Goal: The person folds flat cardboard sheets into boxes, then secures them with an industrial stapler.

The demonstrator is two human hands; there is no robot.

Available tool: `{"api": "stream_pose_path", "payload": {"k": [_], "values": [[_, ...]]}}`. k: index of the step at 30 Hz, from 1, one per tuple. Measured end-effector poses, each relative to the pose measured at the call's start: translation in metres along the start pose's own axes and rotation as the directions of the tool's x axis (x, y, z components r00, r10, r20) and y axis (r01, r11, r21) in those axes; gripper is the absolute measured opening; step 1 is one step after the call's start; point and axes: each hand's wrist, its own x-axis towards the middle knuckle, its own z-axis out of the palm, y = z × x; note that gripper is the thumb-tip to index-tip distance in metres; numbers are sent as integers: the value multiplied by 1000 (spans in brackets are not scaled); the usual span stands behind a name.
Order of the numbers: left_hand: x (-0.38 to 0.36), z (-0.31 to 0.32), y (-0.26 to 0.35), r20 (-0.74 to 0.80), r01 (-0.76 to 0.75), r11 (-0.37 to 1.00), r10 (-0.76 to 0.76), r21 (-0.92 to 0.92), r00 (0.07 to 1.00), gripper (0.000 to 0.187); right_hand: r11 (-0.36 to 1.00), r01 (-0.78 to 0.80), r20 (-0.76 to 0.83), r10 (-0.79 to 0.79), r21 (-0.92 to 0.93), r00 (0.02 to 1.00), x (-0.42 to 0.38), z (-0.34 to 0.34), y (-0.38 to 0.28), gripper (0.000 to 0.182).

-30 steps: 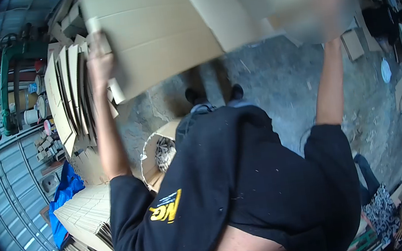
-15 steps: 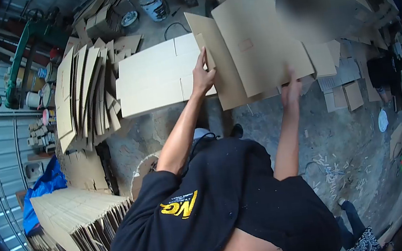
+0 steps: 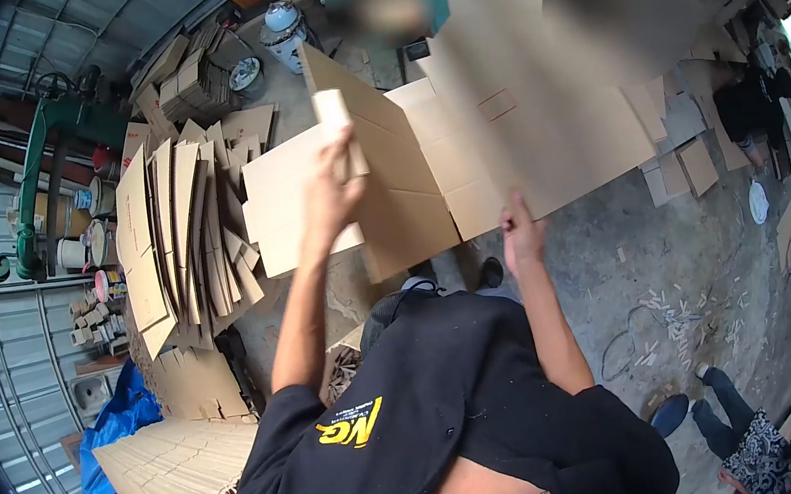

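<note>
My left hand (image 3: 331, 191) is wrapped round the left side of a folded cardboard sheet (image 3: 395, 163), at a small pale flap near its edge. This sheet stands upright and partly opened, over a flat pale cardboard sheet (image 3: 286, 196). To the right, my right hand (image 3: 522, 229) is closed at the lower edge of a large cardboard panel (image 3: 536, 101) with a small red printed rectangle. The panel is blurred by motion in places.
Leaning cardboard sheets (image 3: 182, 234) stand at the left, and a tall cardboard stack (image 3: 180, 461) lies at the lower left. A green machine (image 3: 36, 173) is behind them. Another person's legs (image 3: 722, 409) show at the lower right.
My left hand has moved left and down with the folded sheet, which now stands opened wider. My right hand has moved left and down. The view has shifted, and a teal object shows more at the top.
</note>
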Motion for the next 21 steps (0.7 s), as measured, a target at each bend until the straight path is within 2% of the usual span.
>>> {"api": "stream_pose_path", "payload": {"k": [2,3,4,5,6,8,9,10,12,14,16,18,21], "values": [[8,45,6,42,67,996,-65,-54,997,72,999,42,-37,-42,16,998,-5,22,-25,26],[11,50,5,57,55,997,-52,-60,997,72,995,88,-70,-86,36,994,-8,33,-40,25],[17,54,4,72,-10,978,25,-210,997,68,994,105,-94,-100,44,991,-11,41,-55,25],[22,58,3,81,-66,931,102,-359,991,64,996,78,-22,-77,36,997,-14,47,-70,22],[23,65,-3,106,-71,927,118,-369,987,64,999,45,48,-46,20,998,-19,47,-81,20],[22,77,-17,26,-18,692,53,-721,998,59,1000,23,72,-23,4,997,-18,37,-88,15],[20,75,-15,85,91,532,-35,-842,996,63,999,26,129,-30,30,991,-17,30,-90,15],[16,72,-6,84,119,393,-106,-912,991,75,998,24,190,-34,55,981,-18,25,-90,16],[17,74,-2,15,77,289,-211,-954,977,86,994,41,237,-63,100,969,-19,22,-100,14],[20,71,1,-18,52,282,-241,-958,970,88,990,46,290,-84,135,953,-23,25,-116,12],[25,67,7,-83,-19,226,-277,-974,957,87,966,185,169,-215,179,962,-33,40,-140,10],[29,50,21,-37,21,196,-285,-980,958,85,958,229,223,-264,170,938,-42,41,-155,11],[31,20,65,-83,-35,213,-220,-976,972,81,945,275,271,-316,180,909,-47,37,-152,15]]}}
